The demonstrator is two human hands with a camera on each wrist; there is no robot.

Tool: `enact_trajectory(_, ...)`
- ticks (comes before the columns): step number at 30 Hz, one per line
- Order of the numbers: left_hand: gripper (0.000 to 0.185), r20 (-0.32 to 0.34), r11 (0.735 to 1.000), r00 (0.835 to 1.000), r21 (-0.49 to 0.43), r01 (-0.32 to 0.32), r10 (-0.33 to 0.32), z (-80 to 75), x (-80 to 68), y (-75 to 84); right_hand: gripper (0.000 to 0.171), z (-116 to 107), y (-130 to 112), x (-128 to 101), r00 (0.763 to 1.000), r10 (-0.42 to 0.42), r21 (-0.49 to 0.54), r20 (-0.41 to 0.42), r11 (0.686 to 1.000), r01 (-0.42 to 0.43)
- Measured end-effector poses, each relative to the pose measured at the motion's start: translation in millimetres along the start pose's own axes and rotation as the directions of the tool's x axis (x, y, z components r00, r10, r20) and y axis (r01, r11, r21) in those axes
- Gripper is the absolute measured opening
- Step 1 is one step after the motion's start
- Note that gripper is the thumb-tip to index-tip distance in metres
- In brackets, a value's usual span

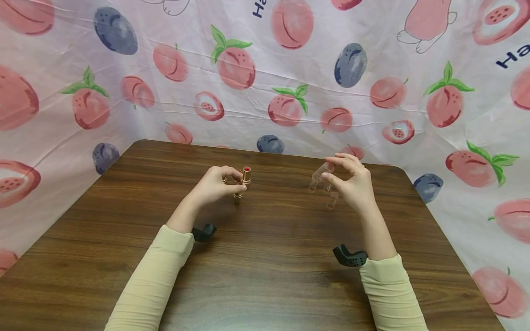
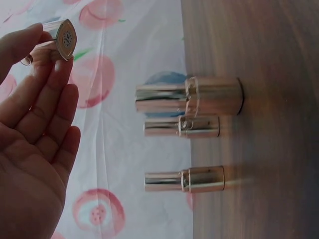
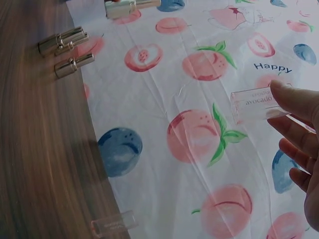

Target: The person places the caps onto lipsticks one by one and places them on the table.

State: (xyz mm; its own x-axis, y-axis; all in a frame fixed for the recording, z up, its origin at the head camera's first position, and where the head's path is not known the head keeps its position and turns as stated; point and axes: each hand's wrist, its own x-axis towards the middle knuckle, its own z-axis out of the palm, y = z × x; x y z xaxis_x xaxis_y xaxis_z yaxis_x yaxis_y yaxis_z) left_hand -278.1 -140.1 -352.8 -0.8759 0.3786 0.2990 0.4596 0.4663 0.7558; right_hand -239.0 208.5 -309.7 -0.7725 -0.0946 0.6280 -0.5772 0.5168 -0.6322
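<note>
In the head view my left hand (image 1: 213,186) pinches a gold lipstick (image 1: 247,175) with its red tip facing up, raised over the table. The left wrist view shows this lipstick's base (image 2: 67,40) between thumb and fingers. Three gold lipstick tubes stand upright close by: a thick one (image 2: 214,95), a slimmer one (image 2: 202,126) and another set apart (image 2: 204,179). My right hand (image 1: 354,179) holds a clear lipstick cap (image 3: 254,104) lettered "avocado" by thumb and fingertips. More clear caps stand beneath it, one nearest me (image 1: 332,200) and another farther left (image 1: 313,184).
A brown wood-grain table (image 1: 265,257) lies under both hands. Behind and beside it hangs a white fruit-print cloth (image 1: 306,64). Dark wrist mounts (image 1: 349,256) sit at both wrists, below the pale sleeves (image 1: 391,285).
</note>
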Motion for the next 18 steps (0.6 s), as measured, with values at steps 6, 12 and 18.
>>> enact_trajectory(6, 0.018, 0.032, 1.0, 0.999, -0.019, -0.015, 0.015, 9.8, 1.6, 4.0, 0.034, 1, -7, 1, 1.0, 0.002, 0.022, -0.001, 1.0, -0.002)
enact_trajectory(12, 0.017, 0.059, 0.999, 0.997, -0.022, -0.041, 0.043, 20.5, 3.1, 8.4, 0.032, 2, -31, -1, 1.0, -0.007, 0.049, -0.003, 0.999, 0.008)
enact_trajectory(18, 0.018, 0.077, 0.998, 0.995, -0.01, -0.063, 0.063, 31.6, 4.2, 11.4, 0.031, 5, -59, 0, 0.999, -0.044, 0.065, -0.012, 0.997, 0.045)
